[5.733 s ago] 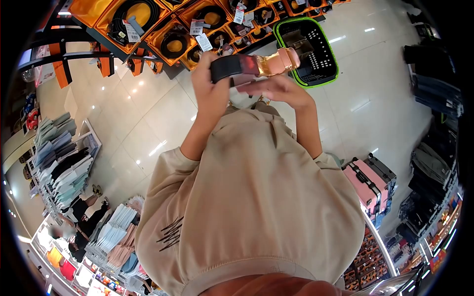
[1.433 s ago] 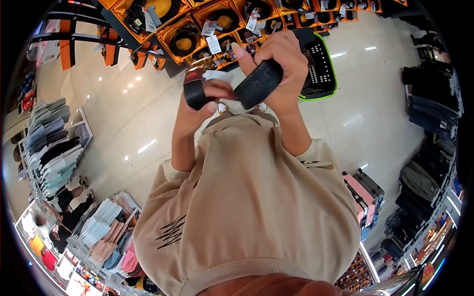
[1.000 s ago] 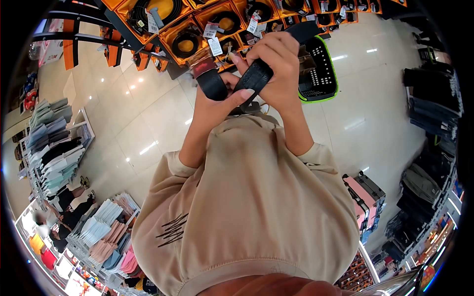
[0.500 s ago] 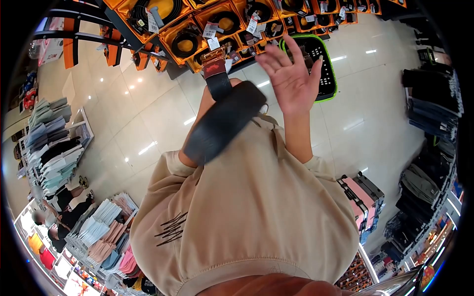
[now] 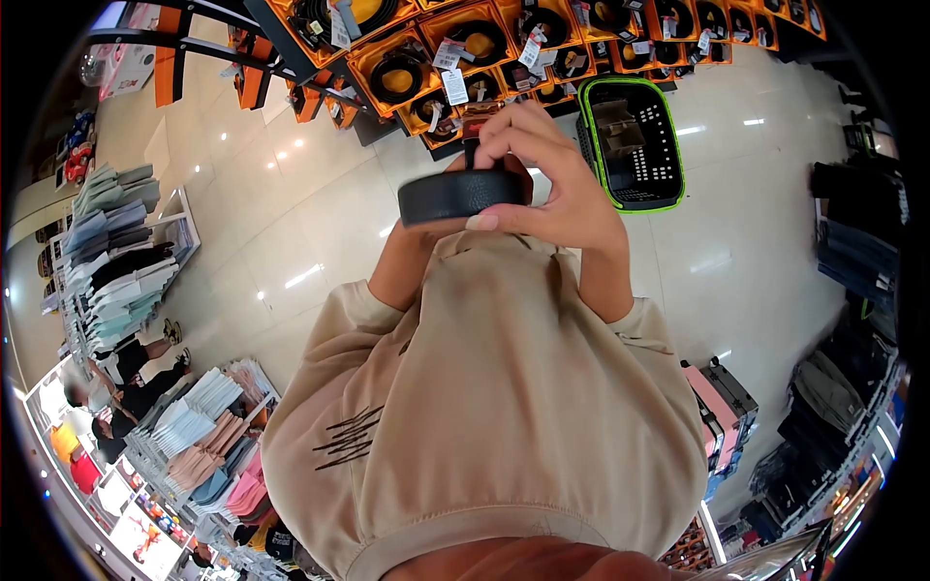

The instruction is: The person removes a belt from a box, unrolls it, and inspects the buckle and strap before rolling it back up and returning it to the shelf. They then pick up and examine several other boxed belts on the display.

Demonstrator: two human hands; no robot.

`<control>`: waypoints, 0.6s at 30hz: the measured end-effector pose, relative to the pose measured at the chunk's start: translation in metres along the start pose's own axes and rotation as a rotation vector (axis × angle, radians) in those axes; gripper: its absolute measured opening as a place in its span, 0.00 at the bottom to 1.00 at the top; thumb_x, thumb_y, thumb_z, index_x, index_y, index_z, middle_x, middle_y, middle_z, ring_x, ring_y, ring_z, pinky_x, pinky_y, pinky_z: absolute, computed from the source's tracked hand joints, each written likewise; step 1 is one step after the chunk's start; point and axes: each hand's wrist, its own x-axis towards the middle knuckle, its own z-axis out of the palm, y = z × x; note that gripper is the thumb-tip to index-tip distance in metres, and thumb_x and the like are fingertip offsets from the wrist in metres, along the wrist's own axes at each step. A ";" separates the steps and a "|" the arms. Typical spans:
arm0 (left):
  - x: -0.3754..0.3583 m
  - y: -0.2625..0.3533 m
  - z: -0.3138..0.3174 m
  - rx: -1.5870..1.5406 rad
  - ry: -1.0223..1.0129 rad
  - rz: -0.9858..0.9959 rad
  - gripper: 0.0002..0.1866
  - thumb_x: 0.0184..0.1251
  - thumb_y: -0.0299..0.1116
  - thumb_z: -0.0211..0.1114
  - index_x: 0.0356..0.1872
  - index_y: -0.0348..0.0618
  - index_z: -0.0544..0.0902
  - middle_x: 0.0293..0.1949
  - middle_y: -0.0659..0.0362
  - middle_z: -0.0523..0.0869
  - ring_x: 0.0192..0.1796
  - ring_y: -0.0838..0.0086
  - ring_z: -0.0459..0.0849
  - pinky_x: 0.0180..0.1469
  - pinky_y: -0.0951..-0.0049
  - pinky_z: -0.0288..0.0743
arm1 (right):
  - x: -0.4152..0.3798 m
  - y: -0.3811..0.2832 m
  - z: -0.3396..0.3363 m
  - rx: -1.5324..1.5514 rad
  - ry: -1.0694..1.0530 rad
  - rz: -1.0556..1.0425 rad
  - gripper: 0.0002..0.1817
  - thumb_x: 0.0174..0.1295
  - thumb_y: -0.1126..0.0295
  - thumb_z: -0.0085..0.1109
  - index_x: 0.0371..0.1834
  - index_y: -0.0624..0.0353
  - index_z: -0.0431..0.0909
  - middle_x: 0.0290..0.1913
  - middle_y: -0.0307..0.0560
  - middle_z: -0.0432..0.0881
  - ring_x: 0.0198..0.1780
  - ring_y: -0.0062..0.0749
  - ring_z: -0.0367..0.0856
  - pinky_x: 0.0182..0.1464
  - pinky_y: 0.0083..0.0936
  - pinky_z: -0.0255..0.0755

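Note:
I hold a black leather belt curled into a loop in front of my chest. My right hand grips the loop from the right and above, thumb along its lower edge. My left hand is mostly hidden behind the loop and holds it from below. The belt's reddish buckle end pokes up behind my right fingers. My beige sweatshirt fills the lower middle of the view.
Orange display trays of coiled belts with price tags run along the top. A black basket with a green rim stands on the pale tiled floor. Folded clothes racks are at left, suitcases at right, people lower left.
Half a second ago my right hand was open and off the belt, which hung loose from my left hand. Now the belt is curled into a loop and both hands hold it.

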 end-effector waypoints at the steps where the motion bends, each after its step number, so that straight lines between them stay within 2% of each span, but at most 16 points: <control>1: -0.001 0.012 0.001 0.088 -0.052 -0.021 0.16 0.60 0.29 0.68 0.49 0.40 0.79 0.49 0.57 0.81 0.52 0.73 0.80 0.52 0.71 0.77 | -0.001 0.003 -0.003 -0.031 -0.067 -0.017 0.22 0.41 0.61 0.77 0.31 0.63 0.77 0.40 0.43 0.72 0.44 0.36 0.68 0.45 0.28 0.64; 3: -0.004 0.037 0.003 0.267 -0.163 -0.048 0.17 0.58 0.25 0.70 0.49 0.38 0.79 0.47 0.58 0.83 0.52 0.74 0.80 0.53 0.71 0.75 | -0.004 0.003 -0.006 0.076 -0.095 0.014 0.19 0.47 0.64 0.74 0.30 0.64 0.74 0.37 0.45 0.73 0.43 0.36 0.69 0.46 0.30 0.64; 5: -0.001 0.032 -0.008 0.284 -0.196 -0.033 0.18 0.57 0.28 0.72 0.48 0.38 0.79 0.46 0.59 0.84 0.52 0.74 0.81 0.53 0.71 0.75 | -0.009 0.008 -0.005 0.242 -0.066 0.058 0.16 0.51 0.66 0.71 0.31 0.65 0.75 0.36 0.45 0.75 0.43 0.36 0.70 0.47 0.32 0.64; 6: 0.003 0.029 -0.003 0.287 -0.185 0.167 0.18 0.61 0.38 0.73 0.46 0.37 0.79 0.44 0.58 0.84 0.41 0.77 0.80 0.42 0.76 0.74 | -0.009 0.012 -0.003 0.285 -0.044 -0.025 0.13 0.59 0.66 0.66 0.33 0.66 0.75 0.37 0.47 0.79 0.40 0.33 0.74 0.45 0.29 0.68; 9: -0.005 0.047 0.008 0.048 -0.201 0.105 0.23 0.65 0.51 0.67 0.43 0.37 0.79 0.40 0.58 0.84 0.30 0.81 0.72 0.31 0.81 0.64 | -0.014 0.002 0.005 0.679 0.085 0.139 0.10 0.65 0.69 0.61 0.36 0.66 0.76 0.35 0.44 0.79 0.36 0.24 0.76 0.39 0.22 0.71; 10: -0.007 0.055 0.015 0.094 -0.183 0.085 0.29 0.68 0.60 0.59 0.42 0.37 0.80 0.38 0.56 0.84 0.25 0.82 0.63 0.26 0.81 0.53 | -0.017 0.010 0.002 0.646 0.046 0.133 0.11 0.71 0.68 0.54 0.38 0.68 0.75 0.37 0.47 0.81 0.38 0.23 0.79 0.42 0.23 0.74; 13: -0.008 0.056 0.021 -0.004 -0.106 0.088 0.32 0.69 0.63 0.53 0.38 0.36 0.79 0.34 0.56 0.81 0.24 0.81 0.64 0.25 0.81 0.54 | -0.021 0.010 -0.002 0.647 0.101 0.156 0.13 0.72 0.66 0.52 0.36 0.67 0.74 0.35 0.48 0.81 0.36 0.23 0.78 0.41 0.22 0.73; 14: -0.008 0.059 0.020 -0.134 0.036 -0.006 0.33 0.71 0.63 0.49 0.35 0.35 0.78 0.29 0.56 0.77 0.23 0.81 0.64 0.24 0.81 0.55 | -0.021 0.010 -0.003 0.660 0.098 0.180 0.14 0.73 0.65 0.50 0.35 0.66 0.73 0.33 0.48 0.81 0.33 0.23 0.78 0.39 0.22 0.73; 15: -0.006 0.070 0.027 -0.226 -0.024 0.062 0.33 0.71 0.62 0.47 0.35 0.35 0.77 0.26 0.57 0.74 0.21 0.80 0.65 0.23 0.81 0.56 | -0.021 0.010 -0.004 0.674 0.096 0.203 0.15 0.74 0.64 0.49 0.34 0.66 0.73 0.31 0.48 0.81 0.31 0.23 0.77 0.36 0.21 0.73; 17: -0.006 0.079 0.036 -0.300 0.148 0.069 0.31 0.73 0.61 0.45 0.34 0.38 0.77 0.25 0.59 0.74 0.20 0.81 0.64 0.22 0.81 0.55 | -0.022 0.010 -0.006 0.702 0.094 0.251 0.17 0.76 0.62 0.45 0.33 0.65 0.72 0.27 0.48 0.82 0.26 0.22 0.76 0.32 0.20 0.72; 18: -0.005 0.079 0.036 -0.341 0.164 0.106 0.29 0.74 0.58 0.46 0.34 0.39 0.76 0.24 0.61 0.73 0.19 0.82 0.63 0.21 0.81 0.54 | -0.024 0.011 -0.005 0.643 0.093 0.286 0.19 0.76 0.61 0.44 0.33 0.65 0.72 0.26 0.48 0.82 0.23 0.21 0.75 0.27 0.19 0.71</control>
